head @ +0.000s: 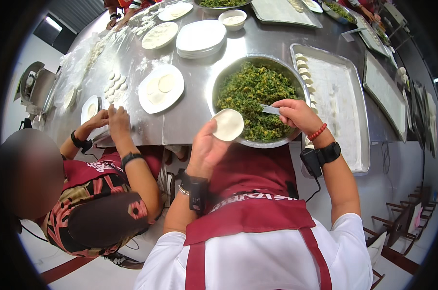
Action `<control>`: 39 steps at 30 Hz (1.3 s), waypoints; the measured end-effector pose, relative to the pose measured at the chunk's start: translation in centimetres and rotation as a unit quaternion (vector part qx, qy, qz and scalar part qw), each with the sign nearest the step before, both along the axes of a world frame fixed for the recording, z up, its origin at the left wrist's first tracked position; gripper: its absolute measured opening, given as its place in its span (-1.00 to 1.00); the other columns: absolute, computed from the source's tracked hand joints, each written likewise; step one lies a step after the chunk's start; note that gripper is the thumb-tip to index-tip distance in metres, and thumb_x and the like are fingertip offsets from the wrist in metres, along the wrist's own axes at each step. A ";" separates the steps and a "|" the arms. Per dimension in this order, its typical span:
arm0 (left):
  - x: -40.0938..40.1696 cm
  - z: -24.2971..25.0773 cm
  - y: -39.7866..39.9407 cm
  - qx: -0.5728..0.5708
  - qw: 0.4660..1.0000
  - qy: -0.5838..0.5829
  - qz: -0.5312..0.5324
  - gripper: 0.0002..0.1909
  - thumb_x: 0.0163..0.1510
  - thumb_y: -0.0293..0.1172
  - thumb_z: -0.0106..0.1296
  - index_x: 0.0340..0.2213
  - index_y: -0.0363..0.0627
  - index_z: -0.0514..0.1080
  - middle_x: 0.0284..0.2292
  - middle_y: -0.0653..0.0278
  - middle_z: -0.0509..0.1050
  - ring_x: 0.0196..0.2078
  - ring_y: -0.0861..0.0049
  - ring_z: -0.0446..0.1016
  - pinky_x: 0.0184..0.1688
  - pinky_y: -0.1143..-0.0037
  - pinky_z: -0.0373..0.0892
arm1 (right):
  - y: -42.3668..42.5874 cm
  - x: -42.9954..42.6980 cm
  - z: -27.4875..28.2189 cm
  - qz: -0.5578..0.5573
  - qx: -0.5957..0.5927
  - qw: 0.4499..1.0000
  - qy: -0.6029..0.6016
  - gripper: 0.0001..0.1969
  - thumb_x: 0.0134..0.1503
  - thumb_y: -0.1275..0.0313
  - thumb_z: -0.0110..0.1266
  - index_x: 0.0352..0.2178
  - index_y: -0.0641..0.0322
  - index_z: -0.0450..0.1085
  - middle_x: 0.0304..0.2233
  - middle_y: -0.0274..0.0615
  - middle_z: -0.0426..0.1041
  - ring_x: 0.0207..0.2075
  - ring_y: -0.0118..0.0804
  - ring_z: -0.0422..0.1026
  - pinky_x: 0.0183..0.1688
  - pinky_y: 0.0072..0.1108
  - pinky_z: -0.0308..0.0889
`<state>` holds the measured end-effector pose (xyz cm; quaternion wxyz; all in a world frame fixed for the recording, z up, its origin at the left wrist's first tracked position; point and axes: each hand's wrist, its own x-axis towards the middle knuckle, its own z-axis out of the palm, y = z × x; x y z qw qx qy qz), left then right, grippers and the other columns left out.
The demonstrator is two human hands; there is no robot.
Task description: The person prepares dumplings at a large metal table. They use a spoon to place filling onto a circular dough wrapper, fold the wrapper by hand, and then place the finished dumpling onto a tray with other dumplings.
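My left hand (209,149) holds a round dough wrapper (228,124) by its edge, thumb on top, just over the near left rim of a large steel bowl (255,144). That bowl holds a chopped green and yellow filling (255,90). In my right hand (297,114) is a flat metal spatula (270,109), its tip at the filling. Beside the bowl on the right lies a metal tray (344,108) with a row of folded dumplings (304,70) along its left side. To the left, a white plate (149,103) carries a few wrappers (165,83).
A co-worker's hands (114,119) are at the table's edge on my left, near floured dough pieces (115,87). Stacked white plates (201,36), a flour plate (160,35) and a small bowl (232,20) stand behind. Another tray (384,94) lies at the right. Other people work across the table.
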<state>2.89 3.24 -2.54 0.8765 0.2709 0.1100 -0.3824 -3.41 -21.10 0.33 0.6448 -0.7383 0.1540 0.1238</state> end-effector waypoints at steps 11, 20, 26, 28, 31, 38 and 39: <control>0.4 2.0 -4.0 -0.018 1.000 0.007 0.004 -0.64 0.15 -0.38 -0.48 -0.10 -0.35 0.15 -0.12 0.03 0.27 -0.04 0.25 0.25 0.01 0.28 0.21 | 3.3 -2.1 0.8 -0.003 -0.362 0.846 -0.392 -0.78 0.01 0.53 -0.10 -0.26 0.22 0.35 -0.63 -0.29 0.34 -0.63 -0.38 0.32 -0.58 -0.62 0.22; 0.1 1.7 -4.2 -0.003 1.000 0.018 -0.013 -0.64 0.16 -0.34 -0.48 -0.13 -0.30 0.18 -0.15 0.06 0.30 -0.10 0.30 0.31 -0.07 0.30 0.28 | 5.2 -3.3 0.6 0.034 -0.537 0.743 -0.399 -0.68 -0.18 0.58 -0.07 -0.29 0.12 0.37 -0.64 -0.26 0.21 -0.58 -0.26 0.30 -0.57 -0.49 0.24; 0.1 1.6 -4.1 0.007 0.999 0.000 -0.049 -0.61 0.16 -0.30 -0.50 -0.12 -0.31 0.17 -0.13 0.05 0.28 -0.09 0.27 0.30 -0.08 0.26 0.28 | 3.6 -3.2 1.8 -0.050 -0.172 0.959 -0.220 -0.77 0.03 0.53 -0.14 -0.26 0.21 0.38 -0.64 -0.25 0.33 -0.62 -0.49 0.28 -0.52 -0.68 0.22; -0.1 1.6 -4.1 0.012 0.999 0.002 -0.052 -0.60 0.17 -0.29 -0.51 -0.10 -0.30 0.16 -0.12 0.04 0.28 -0.07 0.26 0.29 -0.07 0.26 0.28 | 2.6 -3.2 2.4 -0.018 -0.114 0.974 -0.193 -0.77 0.03 0.53 -0.15 -0.26 0.23 0.37 -0.65 -0.27 0.32 -0.61 -0.52 0.29 -0.51 -0.68 0.22; -0.3 1.8 -4.2 0.018 0.997 0.008 -0.068 -0.59 0.17 -0.28 -0.51 -0.08 -0.29 0.15 -0.10 0.02 0.27 -0.06 0.26 0.29 -0.06 0.27 0.29 | 2.3 -2.8 3.3 0.031 -0.080 0.987 -0.137 -0.77 0.00 0.53 -0.15 -0.29 0.29 0.37 -0.62 -0.26 0.36 -0.57 -0.53 0.32 -0.47 -0.69 0.24; -0.8 1.5 -4.2 0.021 0.994 -0.026 -0.108 -0.59 0.17 -0.27 -0.48 -0.09 -0.32 0.16 -0.10 0.03 0.27 -0.07 0.26 0.30 -0.05 0.30 0.28 | 1.3 -2.0 1.2 0.066 -0.230 0.951 -0.198 -0.80 -0.03 0.53 -0.13 -0.38 0.31 0.42 -0.60 -0.24 0.41 -0.57 -0.49 0.33 -0.45 -0.66 0.26; -0.8 1.3 -4.1 0.021 0.994 -0.026 -0.108 -0.59 0.17 -0.27 -0.48 -0.09 -0.32 0.16 -0.10 0.03 0.27 -0.07 0.26 0.30 -0.05 0.30 0.28 | 1.3 -1.9 1.2 0.073 -0.236 0.945 -0.213 -0.80 -0.04 0.53 -0.13 -0.38 0.31 0.42 -0.62 -0.26 0.40 -0.57 -0.49 0.32 -0.46 -0.66 0.26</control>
